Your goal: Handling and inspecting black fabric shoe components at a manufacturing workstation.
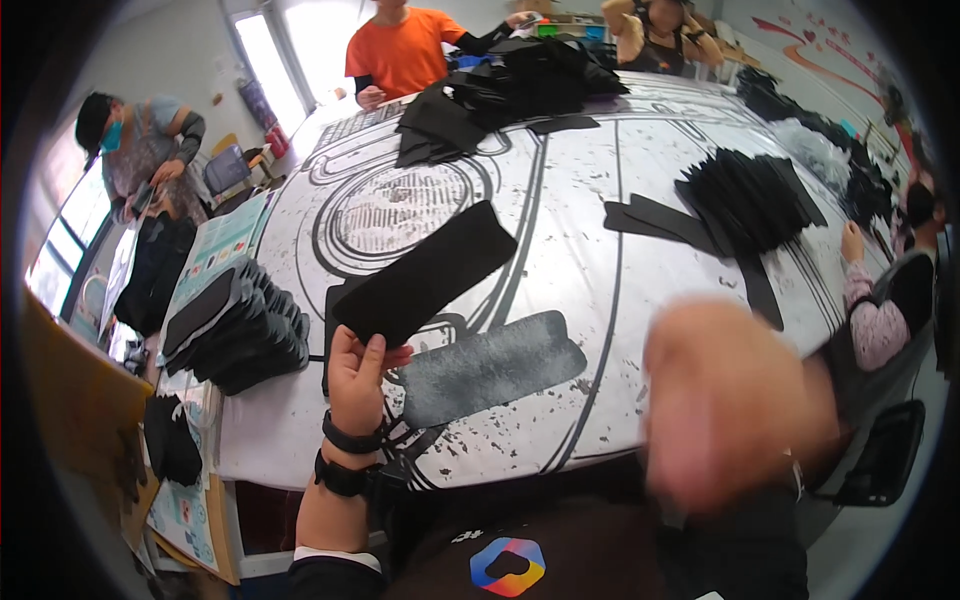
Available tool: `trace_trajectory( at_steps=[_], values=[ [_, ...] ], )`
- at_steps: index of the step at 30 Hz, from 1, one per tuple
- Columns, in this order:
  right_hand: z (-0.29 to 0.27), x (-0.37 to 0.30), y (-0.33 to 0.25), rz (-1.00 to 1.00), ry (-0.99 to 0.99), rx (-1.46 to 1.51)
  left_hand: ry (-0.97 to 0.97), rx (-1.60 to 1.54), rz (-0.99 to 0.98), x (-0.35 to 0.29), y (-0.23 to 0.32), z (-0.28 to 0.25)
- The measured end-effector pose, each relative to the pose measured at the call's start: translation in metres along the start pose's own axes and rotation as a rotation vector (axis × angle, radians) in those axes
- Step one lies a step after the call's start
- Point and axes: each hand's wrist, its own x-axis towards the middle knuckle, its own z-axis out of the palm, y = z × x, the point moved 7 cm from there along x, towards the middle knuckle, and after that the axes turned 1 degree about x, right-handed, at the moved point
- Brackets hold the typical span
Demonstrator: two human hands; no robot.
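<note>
My left hand (360, 375) is closed on the near end of a long black fabric panel (430, 270), thumb on top. The panel has a notched far end and is raised at a slant over the table. Just right of it a grey-faced panel (495, 370) of similar shape lies flat, its surface mottled. Part of another black piece (330, 345) shows behind my left hand. My right hand (735, 400) is off to the right above the table edge, smeared by motion, so its fingers and anything in them cannot be made out.
A stack of dark panels (240, 325) stands at the table's left edge. Black panels (750, 205) are fanned out on the right, and a large black heap (530, 85) lies at the far side. People stand or sit around the white, line-printed table (570, 250).
</note>
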Motion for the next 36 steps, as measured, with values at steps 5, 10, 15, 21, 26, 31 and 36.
trace_trajectory(
  at_steps=[5,10,15,21,26,31,36],
  values=[
    [0.018,-0.012,-0.045,-0.364,-0.111,0.068,-0.015,-0.032,0.022,-0.002,0.006,0.004],
    [0.015,-0.027,0.098,0.328,0.002,0.012,-0.058,-0.045,0.015,-0.003,0.003,0.008],
    [0.030,-0.042,0.166,0.509,-0.235,-0.239,-0.096,-0.050,0.018,-0.008,0.012,0.010],
    [0.028,-0.070,0.179,0.633,-0.127,-0.031,-0.127,-0.019,0.022,-0.011,0.017,0.010],
    [-0.038,-0.054,0.119,0.182,0.346,0.628,-0.129,-0.013,0.022,-0.010,0.010,0.010],
    [-0.054,-0.019,-0.012,-0.206,-0.678,0.866,-0.087,-0.090,-0.006,-0.005,0.007,0.023],
    [-0.036,-0.005,0.012,-0.189,0.084,0.792,-0.067,-0.091,0.060,-0.015,0.015,0.001]
  ],
)
